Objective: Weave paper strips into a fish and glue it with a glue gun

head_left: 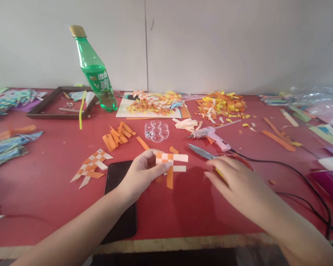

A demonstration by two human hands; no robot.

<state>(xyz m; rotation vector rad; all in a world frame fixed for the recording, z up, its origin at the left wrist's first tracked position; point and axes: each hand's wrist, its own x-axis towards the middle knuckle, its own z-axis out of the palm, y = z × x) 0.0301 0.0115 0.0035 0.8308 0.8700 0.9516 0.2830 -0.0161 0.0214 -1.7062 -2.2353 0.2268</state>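
The right hand [237, 181] curved, fingers parted, over the scissors [201, 150]; whether it gripped them, I couldn't tell. The left hand [141, 168] pinched the woven paper piece [164, 157], loose strips [181, 158] jutting past the fingertips; the step looked like trimming, which called for steadiness.

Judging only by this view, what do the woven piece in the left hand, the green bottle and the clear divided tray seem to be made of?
Woven piece: probably matte paper; its flat orange and white strips have crisp edges.
Green bottle: likely glossy plastic, see-through with bright highlights, though glass is possible.
Divided tray: apparently clear, shiny plastic; the red tabletop shows through its compartments.
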